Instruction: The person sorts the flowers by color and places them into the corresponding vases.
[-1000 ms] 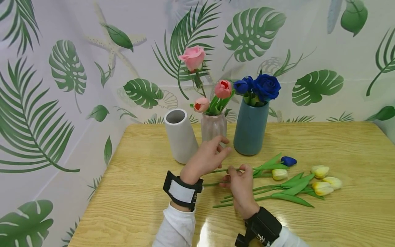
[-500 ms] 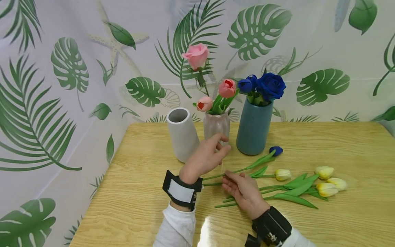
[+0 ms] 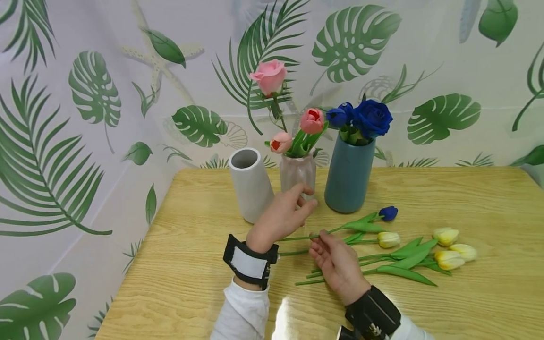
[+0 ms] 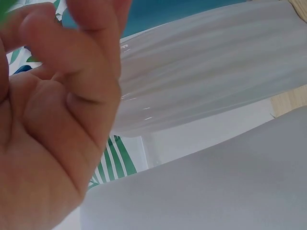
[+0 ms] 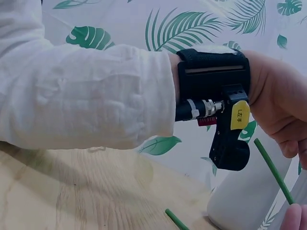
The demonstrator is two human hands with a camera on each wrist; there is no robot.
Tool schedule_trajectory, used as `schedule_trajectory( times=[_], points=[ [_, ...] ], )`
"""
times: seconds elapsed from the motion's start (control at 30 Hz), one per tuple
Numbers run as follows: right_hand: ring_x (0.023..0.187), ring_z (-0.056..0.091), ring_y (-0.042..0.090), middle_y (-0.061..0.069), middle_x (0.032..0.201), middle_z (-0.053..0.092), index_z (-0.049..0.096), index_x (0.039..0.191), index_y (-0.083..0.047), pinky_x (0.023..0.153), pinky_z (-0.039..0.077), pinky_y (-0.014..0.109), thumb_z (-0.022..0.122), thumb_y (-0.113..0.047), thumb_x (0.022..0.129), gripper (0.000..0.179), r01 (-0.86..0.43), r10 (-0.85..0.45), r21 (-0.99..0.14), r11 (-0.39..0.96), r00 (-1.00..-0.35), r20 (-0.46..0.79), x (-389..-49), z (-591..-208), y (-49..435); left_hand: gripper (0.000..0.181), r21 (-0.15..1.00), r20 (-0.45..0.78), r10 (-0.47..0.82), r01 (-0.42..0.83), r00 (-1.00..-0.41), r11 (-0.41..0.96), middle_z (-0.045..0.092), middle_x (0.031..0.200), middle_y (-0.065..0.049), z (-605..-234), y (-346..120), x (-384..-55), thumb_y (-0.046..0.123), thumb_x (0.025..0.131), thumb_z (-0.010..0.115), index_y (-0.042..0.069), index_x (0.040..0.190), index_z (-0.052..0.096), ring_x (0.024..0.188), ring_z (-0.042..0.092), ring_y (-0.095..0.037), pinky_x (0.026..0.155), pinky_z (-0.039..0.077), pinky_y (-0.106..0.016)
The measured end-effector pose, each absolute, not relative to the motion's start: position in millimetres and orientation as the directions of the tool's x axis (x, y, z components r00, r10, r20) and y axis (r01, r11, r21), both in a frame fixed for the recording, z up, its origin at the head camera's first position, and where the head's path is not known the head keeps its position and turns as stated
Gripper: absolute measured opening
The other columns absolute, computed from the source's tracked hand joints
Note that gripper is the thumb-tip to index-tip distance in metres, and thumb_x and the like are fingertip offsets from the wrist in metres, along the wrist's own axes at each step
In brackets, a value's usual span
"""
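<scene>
My right hand (image 3: 337, 267) pinches the stem of a blue tulip (image 3: 388, 213) between thumb and fingers, low over the table. In the right wrist view, its fingertips (image 5: 293, 219) hold the green stem (image 5: 273, 170), whose cut end points up. A yellow tulip (image 3: 388, 240) lies just behind that hand, its stem passing beneath the fingers. My left hand (image 3: 284, 215) hovers before the pink vase (image 3: 297, 174) with loosely bent fingers and nothing visible in them. The left wrist view shows that bent palm (image 4: 53, 124) beside the pale ribbed vase (image 4: 206, 72).
A white vase (image 3: 251, 189), with no flowers, stands left of the pink one, which holds a pink rose and pink tulips. The blue vase (image 3: 349, 177) at right holds blue flowers. Several yellow tulips (image 3: 450, 259) lie at the right on the wooden table (image 3: 191, 283).
The right hand has turned its palm upward and lifted the blue tulip's stem off the yellow one. The bloom swung back, then slightly forward and right. The left hand has stayed nearly still.
</scene>
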State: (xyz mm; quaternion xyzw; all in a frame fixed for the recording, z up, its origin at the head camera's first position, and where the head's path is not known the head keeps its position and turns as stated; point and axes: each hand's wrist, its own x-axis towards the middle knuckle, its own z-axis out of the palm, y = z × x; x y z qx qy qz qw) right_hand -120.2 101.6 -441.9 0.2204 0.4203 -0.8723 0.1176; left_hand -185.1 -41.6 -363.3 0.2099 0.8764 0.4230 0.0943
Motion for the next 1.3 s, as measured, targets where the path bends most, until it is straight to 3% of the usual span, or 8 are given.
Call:
schedule_trajectory(
  times=[0.27,0.53,0.63,0.73,0.9,1.1,1.17,1.3],
  points=[
    [0.074,0.06,0.005,0.0,0.099,0.058,0.039,0.122,-0.007,0.074,0.054,0.02,0.035,-0.015,0.109,0.015,0.283,0.04,-0.782,-0.555,-0.93,-0.365,-118.4,-438.3,101.8,0.035,0.756,0.032,0.439,0.309,-0.898,0.577,0.07,0.1,-0.006,-365.7,-42.5,-185.8,0.032,0.103,0.051,0.01,0.13,0.058,0.078,0.064,-0.013,0.068,0.051,-0.028],
    [0.065,0.062,0.007,-0.001,0.096,0.066,0.039,0.122,-0.006,0.065,0.056,0.023,0.044,-0.011,0.106,0.018,0.111,0.176,-0.859,-0.5,-0.958,-0.225,-117.1,-432.7,102.9,0.033,0.739,0.038,0.434,0.318,-0.9,0.594,0.071,0.098,-0.006,-366.4,-40.6,-185.9,0.029,0.103,0.052,0.008,0.128,0.06,0.075,0.063,-0.012,0.066,0.051,-0.028],
    [0.063,0.062,0.01,0.001,0.097,0.069,0.04,0.122,-0.004,0.062,0.057,0.027,0.049,-0.009,0.104,0.021,-0.007,0.241,-0.902,-0.432,-0.965,-0.107,-116.8,-436.8,102.0,0.033,0.727,0.031,0.433,0.318,-0.901,0.609,0.071,0.099,-0.006,-367.7,-39.1,-186.2,0.03,0.103,0.051,0.009,0.128,0.06,0.075,0.064,-0.012,0.065,0.051,-0.028],
    [0.062,0.063,0.013,0.005,0.097,0.069,0.042,0.121,0.002,0.06,0.057,0.028,0.053,-0.005,0.102,0.023,-0.207,0.289,-0.924,-0.322,-0.951,0.112,-116.3,-443.0,99.6,0.032,0.71,0.021,0.431,0.317,-0.902,0.629,0.071,0.1,-0.006,-369.2,-37.6,-186.2,0.031,0.104,0.05,0.011,0.128,0.06,0.075,0.064,-0.012,0.065,0.051,-0.028],
    [0.063,0.061,0.015,0.008,0.101,0.066,0.04,0.119,0.017,0.061,0.054,0.024,0.048,0.005,0.101,0.023,-0.54,0.246,-0.829,-0.144,-0.831,0.499,-115.5,-451.7,96.1,0.031,0.706,-0.007,0.422,0.294,-0.906,0.644,0.072,0.102,-0.006,-370.2,-35.6,-186.4,0.031,0.104,0.051,0.012,0.128,0.059,0.075,0.065,-0.012,0.064,0.05,-0.028],
    [0.065,0.059,0.016,0.01,0.106,0.064,0.04,0.116,0.022,0.064,0.052,0.021,0.039,0.011,0.101,0.019,-0.704,0.175,-0.71,-0.008,-0.7,0.692,-116.2,-452.7,94.7,0.033,0.703,-0.021,0.426,0.29,-0.905,0.65,0.072,0.102,-0.006,-370.8,-34.7,-187.0,0.032,0.104,0.051,0.013,0.128,0.059,0.072,0.063,-0.012,0.06,0.049,-0.028],
    [0.065,0.059,0.017,0.015,0.105,0.063,0.041,0.115,0.023,0.065,0.052,0.02,0.039,0.007,0.102,0.02,-0.766,0.168,-0.641,0.052,-0.626,0.761,-118.1,-451.6,95.5,0.032,0.701,-0.02,0.433,0.296,-0.901,0.649,0.072,0.102,-0.006,-371.2,-34.8,-187.0,0.032,0.104,0.051,0.013,0.128,0.059,0.071,0.063,-0.012,0.06,0.049,-0.027],
    [0.065,0.058,0.018,0.025,0.099,0.061,0.046,0.107,0.023,0.066,0.051,0.021,0.043,-0.008,0.106,0.031,-0.885,0.161,-0.435,0.165,-0.411,0.897,-127.1,-445.6,100.4,0.032,0.697,-0.021,0.446,0.307,-0.895,0.648,0.072,0.103,-0.006,-371.9,-34.7,-186.9,0.031,0.104,0.051,0.013,0.129,0.059,0.072,0.062,-0.012,0.061,0.048,-0.028]
  ],
)
